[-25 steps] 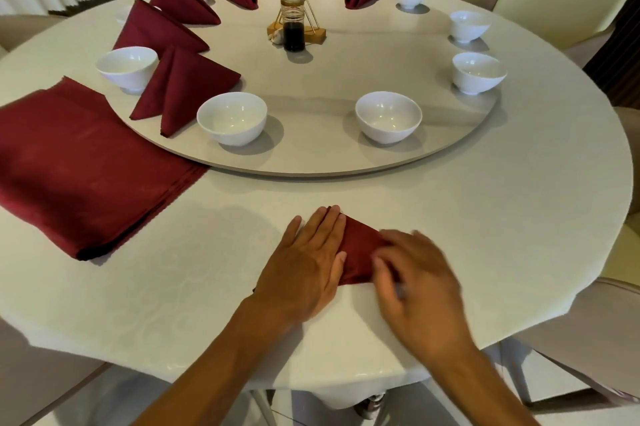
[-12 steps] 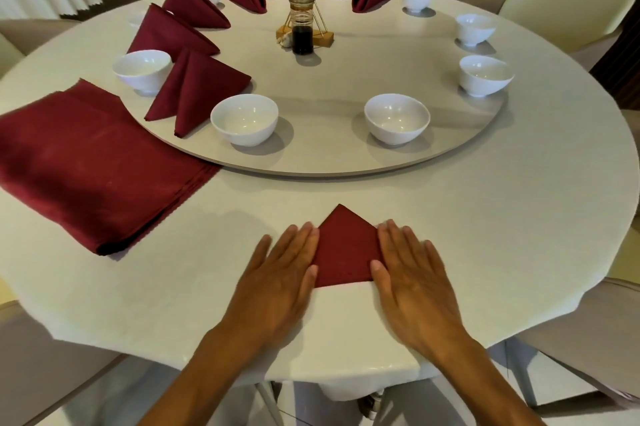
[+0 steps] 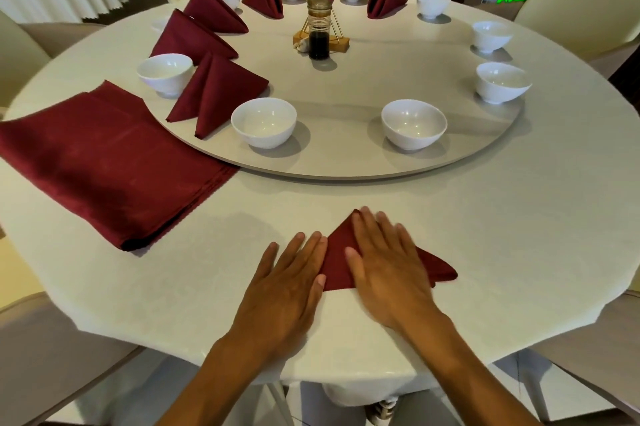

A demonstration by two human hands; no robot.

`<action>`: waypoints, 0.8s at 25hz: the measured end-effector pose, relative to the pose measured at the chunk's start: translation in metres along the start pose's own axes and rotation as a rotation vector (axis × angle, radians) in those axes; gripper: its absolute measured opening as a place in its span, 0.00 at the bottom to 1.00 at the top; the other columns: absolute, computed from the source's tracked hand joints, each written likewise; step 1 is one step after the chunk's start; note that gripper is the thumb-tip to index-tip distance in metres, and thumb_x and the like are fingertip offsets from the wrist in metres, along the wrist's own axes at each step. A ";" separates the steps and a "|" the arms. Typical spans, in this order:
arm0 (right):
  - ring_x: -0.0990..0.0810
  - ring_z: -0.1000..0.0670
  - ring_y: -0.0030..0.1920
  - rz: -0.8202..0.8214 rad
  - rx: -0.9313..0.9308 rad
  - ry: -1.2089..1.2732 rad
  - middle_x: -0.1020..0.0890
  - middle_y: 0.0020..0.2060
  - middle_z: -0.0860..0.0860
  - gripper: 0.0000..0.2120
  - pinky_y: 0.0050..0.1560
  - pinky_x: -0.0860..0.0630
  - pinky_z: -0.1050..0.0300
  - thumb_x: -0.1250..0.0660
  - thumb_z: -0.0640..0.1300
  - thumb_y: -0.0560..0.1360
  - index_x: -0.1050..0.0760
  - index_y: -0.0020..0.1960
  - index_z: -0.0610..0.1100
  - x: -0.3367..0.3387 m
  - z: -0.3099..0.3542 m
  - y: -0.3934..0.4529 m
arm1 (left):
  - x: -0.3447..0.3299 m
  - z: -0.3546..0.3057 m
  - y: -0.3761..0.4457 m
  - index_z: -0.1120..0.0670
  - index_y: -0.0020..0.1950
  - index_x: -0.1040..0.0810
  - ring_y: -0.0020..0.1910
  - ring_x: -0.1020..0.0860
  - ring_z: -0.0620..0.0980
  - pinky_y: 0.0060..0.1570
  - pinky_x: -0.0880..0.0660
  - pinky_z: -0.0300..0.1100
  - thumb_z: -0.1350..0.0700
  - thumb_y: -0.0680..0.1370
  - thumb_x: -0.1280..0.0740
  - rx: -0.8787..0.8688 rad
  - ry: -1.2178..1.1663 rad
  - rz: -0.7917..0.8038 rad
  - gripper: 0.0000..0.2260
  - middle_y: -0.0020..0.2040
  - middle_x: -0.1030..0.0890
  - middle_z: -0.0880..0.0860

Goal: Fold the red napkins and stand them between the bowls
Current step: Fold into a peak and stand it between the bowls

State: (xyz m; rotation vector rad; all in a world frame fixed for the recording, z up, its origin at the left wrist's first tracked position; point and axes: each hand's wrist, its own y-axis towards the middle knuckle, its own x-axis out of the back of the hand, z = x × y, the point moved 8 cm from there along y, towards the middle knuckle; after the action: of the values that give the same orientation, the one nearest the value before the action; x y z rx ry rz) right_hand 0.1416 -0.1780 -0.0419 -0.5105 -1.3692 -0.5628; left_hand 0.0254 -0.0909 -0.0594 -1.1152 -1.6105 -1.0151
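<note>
Both hands flat on the counter (image 3: 519,217) near its front edge, fingers straight. Left hand (image 3: 287,283) lies palm down, fingertips touching the left edge of the napkin (image 3: 337,263), gripping nothing. Right hand (image 3: 388,266) presses flat on top of the napkin, covering its middle, gripping nothing. The napkin is a folded triangle, tip pointing away from the person, right corner sticking out past the right hand. Stack (image 3: 104,162) of flat napkins sits to the left, one corner under the turntable (image 3: 346,86) rim. On the turntable: bowls (image 3: 264,121) around the rim, six folded napkins (image 3: 214,93) standing between the left and far ones, bottle (image 3: 318,34) in the centre. Chairs (image 3: 575,6) beyond.
</note>
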 end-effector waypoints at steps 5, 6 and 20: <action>0.65 0.53 0.77 0.003 -0.105 0.052 0.61 0.79 0.54 0.33 0.73 0.69 0.57 0.76 0.62 0.73 0.69 0.76 0.52 -0.001 -0.058 -0.032 | 0.006 -0.002 0.003 0.54 0.79 0.40 0.76 0.38 0.51 0.73 0.39 0.54 0.47 0.85 0.59 -0.003 0.040 -0.022 0.25 0.77 0.35 0.50; 0.66 0.54 0.77 0.003 -0.108 0.060 0.61 0.79 0.54 0.34 0.73 0.70 0.58 0.76 0.62 0.73 0.69 0.76 0.52 0.000 -0.057 -0.032 | 0.011 -0.006 0.008 0.55 0.76 0.34 0.72 0.30 0.54 0.69 0.31 0.55 0.48 0.84 0.55 -0.001 0.070 -0.032 0.24 0.73 0.28 0.51; 0.20 0.60 0.49 -0.090 -0.188 1.156 0.19 0.48 0.60 0.10 0.47 0.25 0.68 0.37 0.61 0.77 0.25 0.54 0.58 0.075 0.006 -0.054 | 0.099 -0.053 0.054 0.52 0.38 0.28 0.29 0.31 0.41 0.31 0.33 0.34 0.60 0.70 0.28 0.050 -0.827 -0.073 0.09 0.30 0.27 0.43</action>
State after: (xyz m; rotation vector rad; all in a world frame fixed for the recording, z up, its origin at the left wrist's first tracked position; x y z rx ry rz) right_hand 0.1110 -0.2213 0.0339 -0.1861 -0.2363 -0.8735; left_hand 0.0701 -0.1051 0.0560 -1.5649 -2.3111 -0.5599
